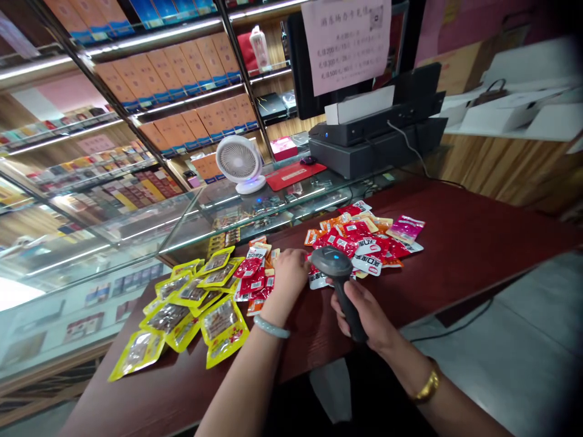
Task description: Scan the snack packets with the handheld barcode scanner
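Observation:
My right hand [364, 312] is wrapped round the handle of a dark grey barcode scanner [331, 262], its head tilted towards the left and a blue light showing on top. Just left of the scanner head, my left hand [291, 272] is closed with bent fingers; whatever is in them is hidden. It lies between two groups of small snack packets: a red and white pile [355, 237] with some orange ones to the right, and a smaller red group [252, 276] to the left. Further left lie several yellow snack packets [223, 328] with clear windows, overlapping one another. A purple packet [407, 229] tops the right pile's edge.
All packets lie on a dark red table [473, 243]. Behind it stands a glass display counter [204, 221] bearing a white fan [239, 161], a red mat [296, 176] and a cash register unit [378, 145]. Shelves of orange boxes [168, 76] rise at the back.

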